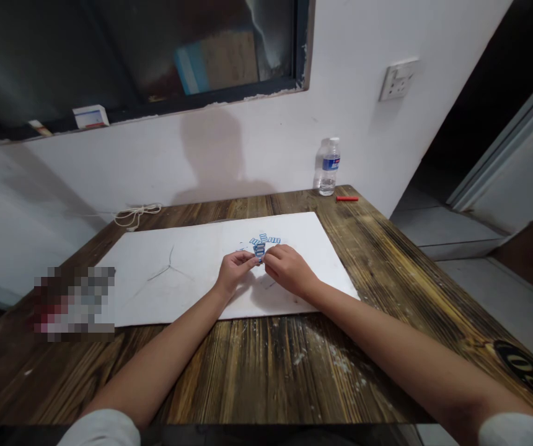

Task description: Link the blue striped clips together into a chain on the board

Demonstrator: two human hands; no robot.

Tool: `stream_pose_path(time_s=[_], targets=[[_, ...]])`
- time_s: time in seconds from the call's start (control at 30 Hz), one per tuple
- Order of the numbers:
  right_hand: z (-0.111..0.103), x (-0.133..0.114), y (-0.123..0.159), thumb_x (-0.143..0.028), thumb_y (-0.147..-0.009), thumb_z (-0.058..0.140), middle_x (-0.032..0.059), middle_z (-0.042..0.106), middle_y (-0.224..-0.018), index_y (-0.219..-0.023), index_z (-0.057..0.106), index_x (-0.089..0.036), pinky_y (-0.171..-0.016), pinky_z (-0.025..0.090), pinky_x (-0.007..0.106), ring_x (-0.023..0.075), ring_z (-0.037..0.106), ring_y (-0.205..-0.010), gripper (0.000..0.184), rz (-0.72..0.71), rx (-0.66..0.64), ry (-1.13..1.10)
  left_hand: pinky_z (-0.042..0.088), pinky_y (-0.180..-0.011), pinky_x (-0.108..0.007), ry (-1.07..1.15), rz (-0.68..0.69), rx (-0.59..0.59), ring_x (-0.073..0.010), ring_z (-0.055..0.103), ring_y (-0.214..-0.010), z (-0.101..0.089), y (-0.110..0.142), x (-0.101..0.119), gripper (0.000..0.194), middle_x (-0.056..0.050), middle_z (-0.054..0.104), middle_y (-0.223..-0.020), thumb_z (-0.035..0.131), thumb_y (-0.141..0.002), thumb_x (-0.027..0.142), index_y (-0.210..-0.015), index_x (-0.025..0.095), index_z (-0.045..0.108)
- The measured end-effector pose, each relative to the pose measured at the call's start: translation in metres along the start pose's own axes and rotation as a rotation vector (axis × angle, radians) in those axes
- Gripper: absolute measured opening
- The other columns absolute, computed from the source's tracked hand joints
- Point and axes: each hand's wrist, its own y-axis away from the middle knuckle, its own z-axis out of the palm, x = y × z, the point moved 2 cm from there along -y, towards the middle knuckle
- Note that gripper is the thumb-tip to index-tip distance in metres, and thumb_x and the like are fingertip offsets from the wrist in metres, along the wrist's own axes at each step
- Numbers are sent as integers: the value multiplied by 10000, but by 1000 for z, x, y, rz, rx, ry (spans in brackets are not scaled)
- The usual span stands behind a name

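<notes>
Seemingly for steadiness, your left hand [235, 270] pinches a blue slatted piece [259, 249] between its fingers; your right hand [289, 267] curls alongside, grip unclear.

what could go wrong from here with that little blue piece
The small blue slatted piece is pinched at the left hand's fingertips, so it might slip or bend as the right hand works close against it. Other blue slatted pieces show just beyond the fingers and could get knocked. The red stick lies near the wooden table's edge; a bump might roll it off.
</notes>
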Motion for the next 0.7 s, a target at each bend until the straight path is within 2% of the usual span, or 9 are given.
stream_pose_path(time_s=[0.2,0.33,0.43,0.57,0.7], targets=[[2,1,1,-123,-899,468,67,613,-798,-821,614,-174,-745,387,312,194,512,-779,173,-23,-9,-9,479,-683,-300,-46,-1,1,-170,612,-628,0,1,4,272,-42,675,-622,793,-623,410,-639,158,691],[0,5,-2,-122,-886,489,84,649,-885,-909,634,-165,-778,410,328,202,540,-836,154,20,-2,-64,467,-648,-273,-57,-13,87,-151,601,-605,-1,-2,2,255,-29,664,-604,791,-617,393,-647,160,692],[-2,14,-2,-165,-889,509,104,662,-1044,-1044,629,-164,-878,412,368,230,541,-994,195,99,-3,-69,461,-615,-254,-46,-19,152,-140,602,-606,-4,-4,-3,245,-27,674,-631,787,-618,385,-687,166,702],[3,32,3,-306,-902,529,124,551,-1328,-1225,571,-164,-1037,324,466,302,414,-1261,356,244,-75,3,453,-571,-238,-47,-32,195,-133,596,-604,-6,-5,-8,252,-26,684,-666,776,-630,396,-719,171,706],[15,44,12,-426,-905,513,134,452,-1436,-1349,477,-155,-1097,247,509,323,306,-1361,521,359,-225,15,452,-560,-231,-54,-35,206,-132,593,-611,-7,-6,-10,278,-33,691,-686,777,-628,414,-730,165,705]])
